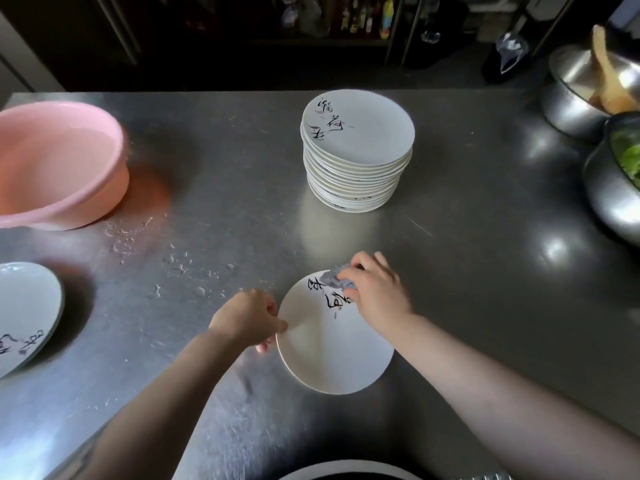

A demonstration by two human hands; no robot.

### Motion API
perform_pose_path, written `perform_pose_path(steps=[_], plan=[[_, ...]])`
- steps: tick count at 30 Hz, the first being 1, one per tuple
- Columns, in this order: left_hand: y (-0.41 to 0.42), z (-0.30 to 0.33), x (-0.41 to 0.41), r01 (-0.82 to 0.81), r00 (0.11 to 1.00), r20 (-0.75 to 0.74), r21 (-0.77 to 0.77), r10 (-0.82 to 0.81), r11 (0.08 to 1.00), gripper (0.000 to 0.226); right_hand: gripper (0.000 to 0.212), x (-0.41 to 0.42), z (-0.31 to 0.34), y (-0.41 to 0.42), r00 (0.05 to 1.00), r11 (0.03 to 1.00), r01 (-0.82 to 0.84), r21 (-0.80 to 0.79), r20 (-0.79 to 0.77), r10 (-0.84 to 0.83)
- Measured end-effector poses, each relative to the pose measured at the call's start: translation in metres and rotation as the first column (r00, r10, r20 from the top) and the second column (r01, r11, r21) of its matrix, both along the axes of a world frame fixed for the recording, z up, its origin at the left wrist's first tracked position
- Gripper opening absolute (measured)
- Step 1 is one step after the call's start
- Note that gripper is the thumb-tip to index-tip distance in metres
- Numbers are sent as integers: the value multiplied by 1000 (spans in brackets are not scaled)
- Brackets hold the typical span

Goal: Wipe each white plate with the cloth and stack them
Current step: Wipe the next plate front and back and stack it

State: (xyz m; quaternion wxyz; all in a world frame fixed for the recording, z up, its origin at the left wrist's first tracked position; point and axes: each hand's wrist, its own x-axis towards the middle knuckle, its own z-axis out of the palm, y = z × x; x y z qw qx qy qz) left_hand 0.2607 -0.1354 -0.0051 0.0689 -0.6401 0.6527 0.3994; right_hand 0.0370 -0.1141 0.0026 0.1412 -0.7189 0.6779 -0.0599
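A white plate with black brush writing sits in front of me above the steel counter. My left hand pinches its left rim. My right hand grips a grey-blue cloth and presses it on the plate's far edge. A tall stack of several white plates stands farther back, centre. Another white plate lies at the left edge, partly cut off.
A pink plastic basin stands at the far left. Water drops are scattered on the steel counter. Steel bowls sit at the right, one with greens. A round white rim shows at the bottom edge.
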Motion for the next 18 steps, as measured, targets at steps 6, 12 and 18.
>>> perform_pose_path(steps=[6, 12, 18], plan=[[-12, 7, -31, -55, 995, 66, -265, 75, 963, 42, 22, 19, 2, -7, 986, 991, -137, -6, 95, 137], [0, 0, -23, -267, 964, -55, -162, 262, 950, 29, 26, -10, 4, -6, 999, 998, -41, 49, 25, 40], [17, 1, -24, -398, 915, -152, -196, 373, 896, 29, 30, -20, 12, 36, 998, 980, 38, 197, -54, -28]])
